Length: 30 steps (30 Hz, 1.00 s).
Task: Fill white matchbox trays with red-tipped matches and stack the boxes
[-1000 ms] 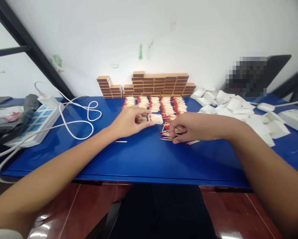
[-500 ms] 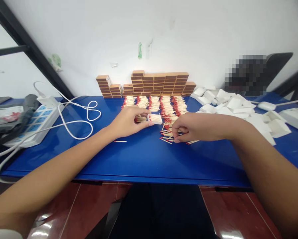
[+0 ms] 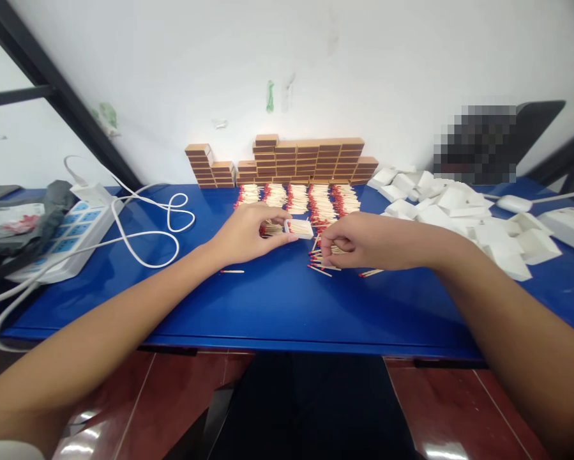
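Observation:
Between the thumb and fingers of my left hand (image 3: 253, 233) is a small white matchbox tray (image 3: 306, 234), held just above the table. Red-tipped matches lie inside it. My right hand (image 3: 358, 239) is closed in a pinch at the near end of the loose matches (image 3: 322, 204), to the right of the tray. Whether a match is between those fingertips is hidden. The matches lie in several rows with their red heads to the left, and my hands cover parts of the rows. One stray match (image 3: 232, 271) lies below my left wrist.
Stacked brown matchboxes (image 3: 294, 163) line the wall behind the rows. White empty trays (image 3: 454, 201) are heaped at the right. On the left are a power strip (image 3: 71, 236) and looped white cables (image 3: 145, 265). The blue table (image 3: 287, 313) has its front edge near me.
My right hand has moved slightly left and up, closer to the tray. My left hand keeps hold of the tray in nearly the same place.

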Motion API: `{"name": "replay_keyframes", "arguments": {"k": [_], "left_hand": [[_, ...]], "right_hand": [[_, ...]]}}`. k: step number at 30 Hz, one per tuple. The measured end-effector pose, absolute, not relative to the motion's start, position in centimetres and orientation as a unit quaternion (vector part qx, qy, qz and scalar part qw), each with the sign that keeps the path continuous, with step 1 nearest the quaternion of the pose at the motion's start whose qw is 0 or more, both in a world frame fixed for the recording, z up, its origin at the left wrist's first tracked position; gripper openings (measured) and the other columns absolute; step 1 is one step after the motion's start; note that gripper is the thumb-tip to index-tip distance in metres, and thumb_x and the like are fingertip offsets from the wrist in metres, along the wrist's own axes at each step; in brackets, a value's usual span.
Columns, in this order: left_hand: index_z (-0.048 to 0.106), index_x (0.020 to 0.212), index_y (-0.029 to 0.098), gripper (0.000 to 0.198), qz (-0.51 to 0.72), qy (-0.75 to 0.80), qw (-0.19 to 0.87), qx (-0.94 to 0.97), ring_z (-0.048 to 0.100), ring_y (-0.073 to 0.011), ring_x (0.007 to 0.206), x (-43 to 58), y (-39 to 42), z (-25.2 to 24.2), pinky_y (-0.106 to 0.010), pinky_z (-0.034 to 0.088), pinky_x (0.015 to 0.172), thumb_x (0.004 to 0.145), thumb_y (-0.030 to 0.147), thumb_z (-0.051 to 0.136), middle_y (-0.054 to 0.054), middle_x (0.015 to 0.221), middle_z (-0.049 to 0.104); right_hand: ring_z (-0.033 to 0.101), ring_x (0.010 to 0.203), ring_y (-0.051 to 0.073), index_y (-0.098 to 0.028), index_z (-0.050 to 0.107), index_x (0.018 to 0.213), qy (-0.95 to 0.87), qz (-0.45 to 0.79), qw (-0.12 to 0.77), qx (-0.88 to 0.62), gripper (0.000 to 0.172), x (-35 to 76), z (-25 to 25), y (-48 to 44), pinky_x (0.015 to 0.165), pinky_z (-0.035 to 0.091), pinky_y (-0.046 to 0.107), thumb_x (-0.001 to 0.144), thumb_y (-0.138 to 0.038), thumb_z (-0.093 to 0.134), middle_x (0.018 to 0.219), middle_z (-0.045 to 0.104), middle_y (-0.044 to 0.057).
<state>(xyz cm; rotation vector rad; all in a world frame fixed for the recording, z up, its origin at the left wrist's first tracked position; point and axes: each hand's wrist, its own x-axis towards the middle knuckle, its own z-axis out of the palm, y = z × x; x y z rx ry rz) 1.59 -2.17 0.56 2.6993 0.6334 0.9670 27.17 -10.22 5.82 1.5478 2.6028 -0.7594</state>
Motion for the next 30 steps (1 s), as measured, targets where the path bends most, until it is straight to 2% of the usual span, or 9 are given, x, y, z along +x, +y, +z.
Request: {"name": "replay_keyframes", "arguments": {"k": [8,11,16,23,30], "left_hand": [[0.079,0.103,0.021,0.033,0.318,0.231,0.098,0.914,0.075,-0.0193,0.078,1.6,-2.2,0.6,-0.029,0.052,0.069,0.089,0.051,0.08,-0.005,0.095,0.082],[0.079,0.104,0.021,0.033,0.317,0.231,0.093,0.915,0.076,-0.0199,0.082,1.5,-2.2,0.5,-0.029,0.053,0.071,0.09,0.05,0.08,-0.005,0.097,0.083],[0.079,0.105,0.02,0.032,0.32,0.228,0.102,0.914,0.076,-0.0194,0.083,1.5,-2.2,0.4,-0.028,0.053,0.072,0.089,0.048,0.082,-0.005,0.098,0.083],[0.079,0.105,0.02,0.03,0.32,0.229,0.107,0.913,0.076,-0.0192,0.081,1.6,-2.3,0.5,-0.028,0.053,0.071,0.089,0.046,0.082,-0.005,0.096,0.083],[0.079,0.105,0.02,0.031,0.314,0.231,0.108,0.914,0.076,-0.0194,0.081,1.5,-2.3,0.6,-0.029,0.054,0.071,0.089,0.047,0.082,-0.005,0.097,0.083]], "right_hand": [[0.052,0.062,0.016,-0.024,0.066,0.08,0.831,-0.247,0.031,0.497,0.015,27.1,6.2,-10.4,0.06,0.033,0.031,0.088,-0.036,0.062,0.074,0.062,0.0],[0.054,0.061,0.016,-0.024,0.067,0.085,0.819,-0.26,0.042,0.51,0.013,27.1,6.5,-10.6,0.059,0.034,0.03,0.087,-0.037,0.063,0.077,0.063,0.0],[0.06,0.061,0.017,-0.025,0.067,0.088,0.803,-0.291,0.06,0.516,0.02,27.1,6.6,-10.7,0.058,0.036,0.029,0.086,-0.045,0.068,0.077,0.062,0.0],[0.055,0.062,0.016,-0.023,0.066,0.079,0.808,-0.273,0.081,0.515,0.02,27.0,6.6,-10.6,0.058,0.035,0.03,0.09,-0.04,0.065,0.075,0.064,0.001],[0.053,0.063,0.017,-0.024,0.068,0.082,0.813,-0.255,0.091,0.516,0.015,27.2,6.7,-10.7,0.059,0.034,0.03,0.09,-0.035,0.061,0.074,0.064,0.001]]}}
